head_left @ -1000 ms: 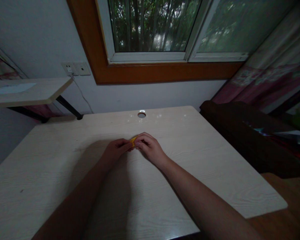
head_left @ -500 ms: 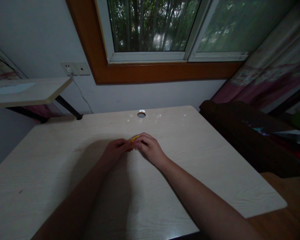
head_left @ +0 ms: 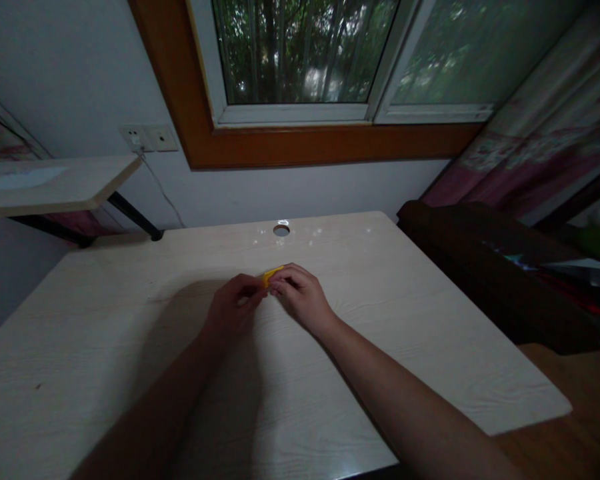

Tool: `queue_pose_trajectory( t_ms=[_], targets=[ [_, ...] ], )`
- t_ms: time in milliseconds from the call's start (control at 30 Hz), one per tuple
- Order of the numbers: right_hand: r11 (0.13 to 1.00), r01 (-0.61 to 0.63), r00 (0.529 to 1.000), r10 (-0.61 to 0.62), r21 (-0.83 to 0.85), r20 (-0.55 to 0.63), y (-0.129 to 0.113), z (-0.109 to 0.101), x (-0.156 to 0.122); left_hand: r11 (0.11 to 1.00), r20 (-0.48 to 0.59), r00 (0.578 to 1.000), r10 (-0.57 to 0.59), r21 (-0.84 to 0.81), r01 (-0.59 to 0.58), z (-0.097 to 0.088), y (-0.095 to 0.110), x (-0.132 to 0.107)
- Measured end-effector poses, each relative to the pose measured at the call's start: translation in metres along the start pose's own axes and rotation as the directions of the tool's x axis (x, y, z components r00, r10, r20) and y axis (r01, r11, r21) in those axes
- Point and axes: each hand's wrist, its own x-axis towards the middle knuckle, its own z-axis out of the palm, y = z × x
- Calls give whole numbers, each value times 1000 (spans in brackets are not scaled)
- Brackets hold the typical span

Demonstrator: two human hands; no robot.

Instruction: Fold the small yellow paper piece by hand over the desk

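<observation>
A small yellow piece [head_left: 271,274], thin and partly covered by fingers, is held between both hands just above the desk [head_left: 370,300]. Its exact kind is too small to make out. My left hand [head_left: 235,300] pinches its left end with thumb and fingertips, a gap showing between thumb and forefinger. On the other side, my right hand [head_left: 303,293] is closed over the piece, its fingers curled and the thumb beneath. The fingertips of the two hands nearly meet.
A round cable hole [head_left: 281,231] lies near the desk's back edge. At the left stands a raised shelf [head_left: 60,183] on black legs. A wall socket [head_left: 147,138] with a plugged cable is behind. To the right is a dark brown piece of furniture [head_left: 480,267].
My left hand has shifted its hold, its fingers arching up more from the thumb. More of the yellow piece shows between the hands. The right hand has barely moved.
</observation>
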Motion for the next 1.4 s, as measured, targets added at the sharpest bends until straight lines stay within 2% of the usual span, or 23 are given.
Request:
queue_pose_trajectory(
  t_ms=[67,200,367,500,667,800,967,1067,1133,1400],
  targets=[
    [1000,-1,1000,1,14,6,-1,0,0,987,-5,996,91,130,-90,-2,4,0],
    [998,-13,1000,13,68,7,-5,3,-1,933,-36,968,250,278,-231,-4,11,0],
    [996,-4,1000,6,85,-21,-10,6,-3,840,-51,888,457,351,-413,-3,15,1],
    [999,15,1000,-14,51,-16,-13,6,-4,807,-56,861,505,384,-448,-1,17,1],
    [999,18,1000,-17,29,-19,-14,6,-3,854,-76,898,433,354,-381,-1,14,0],
    [999,6,1000,-5,54,-19,-13,6,-2,932,-82,952,297,243,-269,-2,10,-1],
    [998,6,1000,-6,67,-13,-12,6,-2,994,-88,992,94,68,-88,-1,7,-2],
    [999,25,1000,-25,28,-3,-12,4,-2,998,-136,989,-62,-41,57,1,5,-1],
    [999,41,999,-41,11,4,-10,3,-1,992,-157,981,-112,-68,102,2,3,0],
    [996,70,997,-68,-46,43,-7,2,1,989,-142,982,-123,-100,109,2,5,0]
  ],
)
